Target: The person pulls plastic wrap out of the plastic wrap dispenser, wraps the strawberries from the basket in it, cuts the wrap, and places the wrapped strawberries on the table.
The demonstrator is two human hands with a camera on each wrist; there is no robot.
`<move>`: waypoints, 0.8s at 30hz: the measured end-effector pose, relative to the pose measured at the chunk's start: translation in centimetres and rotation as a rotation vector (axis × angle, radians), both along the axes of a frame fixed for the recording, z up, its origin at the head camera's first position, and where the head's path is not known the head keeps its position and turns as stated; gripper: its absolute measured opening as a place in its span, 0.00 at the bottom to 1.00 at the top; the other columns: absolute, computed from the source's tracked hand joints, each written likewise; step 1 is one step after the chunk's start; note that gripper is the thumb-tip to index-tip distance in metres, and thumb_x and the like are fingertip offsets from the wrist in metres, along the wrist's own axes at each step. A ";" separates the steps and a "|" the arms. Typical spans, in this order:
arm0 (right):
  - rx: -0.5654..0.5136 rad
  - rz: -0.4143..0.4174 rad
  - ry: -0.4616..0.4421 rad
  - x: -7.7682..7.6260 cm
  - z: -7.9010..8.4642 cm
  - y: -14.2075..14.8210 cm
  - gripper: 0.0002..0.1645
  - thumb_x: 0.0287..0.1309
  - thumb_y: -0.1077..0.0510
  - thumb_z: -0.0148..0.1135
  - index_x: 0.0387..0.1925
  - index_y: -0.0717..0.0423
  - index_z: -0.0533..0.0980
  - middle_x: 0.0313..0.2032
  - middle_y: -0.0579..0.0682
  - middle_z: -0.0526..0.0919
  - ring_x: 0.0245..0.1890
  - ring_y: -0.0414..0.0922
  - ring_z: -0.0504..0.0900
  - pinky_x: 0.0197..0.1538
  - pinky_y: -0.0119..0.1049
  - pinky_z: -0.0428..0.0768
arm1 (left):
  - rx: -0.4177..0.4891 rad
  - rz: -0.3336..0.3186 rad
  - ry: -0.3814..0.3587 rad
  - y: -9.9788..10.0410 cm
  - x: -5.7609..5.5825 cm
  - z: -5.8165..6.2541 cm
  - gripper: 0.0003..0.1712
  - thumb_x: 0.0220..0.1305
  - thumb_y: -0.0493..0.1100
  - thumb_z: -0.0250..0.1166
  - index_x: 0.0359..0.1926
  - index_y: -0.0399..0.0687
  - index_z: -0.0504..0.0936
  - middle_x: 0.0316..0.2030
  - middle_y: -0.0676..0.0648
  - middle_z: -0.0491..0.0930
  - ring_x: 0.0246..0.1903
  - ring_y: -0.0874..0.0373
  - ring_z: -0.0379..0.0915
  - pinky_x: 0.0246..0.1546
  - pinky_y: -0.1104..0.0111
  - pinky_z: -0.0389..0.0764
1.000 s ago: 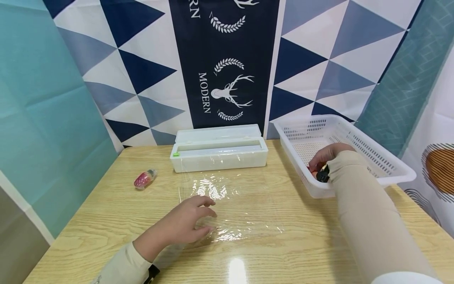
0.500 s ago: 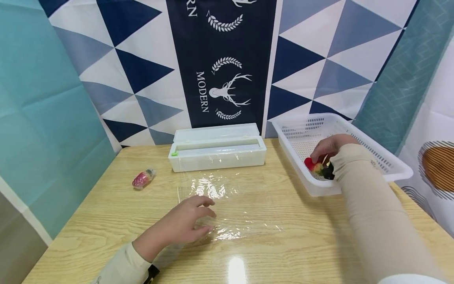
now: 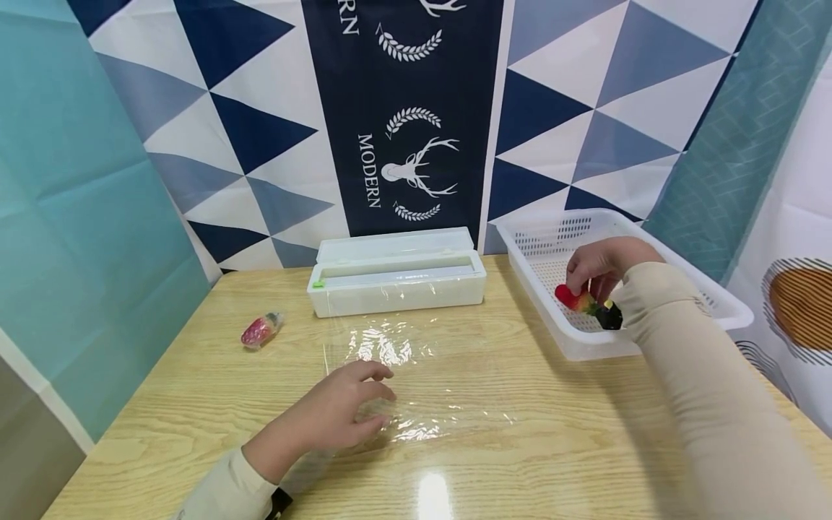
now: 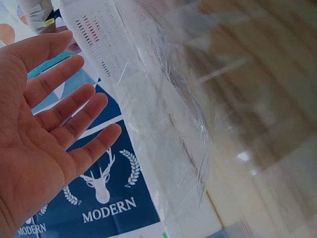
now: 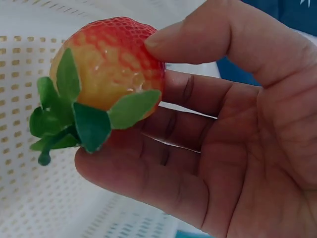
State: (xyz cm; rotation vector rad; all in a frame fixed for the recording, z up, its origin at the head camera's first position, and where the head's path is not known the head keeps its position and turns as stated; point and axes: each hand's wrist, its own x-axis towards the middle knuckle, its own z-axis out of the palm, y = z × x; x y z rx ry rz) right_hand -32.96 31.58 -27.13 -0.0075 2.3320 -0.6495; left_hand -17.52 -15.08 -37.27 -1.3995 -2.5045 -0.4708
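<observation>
The right hand (image 3: 607,266) grasps the strawberry (image 5: 109,64) between thumb and fingers, leaves exposed, within the rim of the white basket (image 3: 588,348). The left hand (image 3: 344,406), fingers released and spread, is positioned at the clear film (image 3: 455,393) on the surface (image 3: 162,433); contact cannot be determined. The open box (image 3: 403,297) stands behind the film. A wrapped red fruit (image 3: 259,331) lies left.

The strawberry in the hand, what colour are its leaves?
The leaves are green, best in the right wrist view.

The strawberry (image 5: 106,67) is red-and-yellow, its leaves (image 5: 93,126) green, the basket (image 5: 29,183) white
</observation>
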 end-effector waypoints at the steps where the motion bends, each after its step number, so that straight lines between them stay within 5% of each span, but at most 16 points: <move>1: 0.017 0.010 0.009 0.2 0.2 -0.2 0.23 0.50 0.60 0.64 0.48 0.68 0.73 0.41 0.58 0.81 0.38 0.52 0.80 0.47 0.47 0.83 | 0.002 -0.002 0.003 0.0 0.0 0.0 0.13 0.56 0.44 0.71 0.41 0.44 0.85 0.53 0.43 0.77 0.52 0.50 0.74 0.54 0.56 0.75; 18: 0.116 0.184 0.180 3.6 3.2 -2.7 0.10 0.52 0.60 0.60 0.35 0.63 0.76 0.31 0.52 0.82 0.29 0.46 0.80 0.36 0.45 0.85 | -0.003 -0.002 -0.012 0.1 0.0 0.0 0.12 0.56 0.44 0.71 0.41 0.44 0.85 0.53 0.42 0.78 0.53 0.50 0.74 0.55 0.56 0.75; 24: 0.064 0.249 0.241 4.7 3.9 -4.0 0.09 0.53 0.61 0.58 0.36 0.62 0.75 0.30 0.51 0.79 0.26 0.45 0.78 0.33 0.43 0.85 | -0.005 -0.006 0.002 0.1 0.0 0.0 0.13 0.56 0.44 0.71 0.41 0.45 0.85 0.53 0.42 0.78 0.53 0.50 0.74 0.55 0.56 0.75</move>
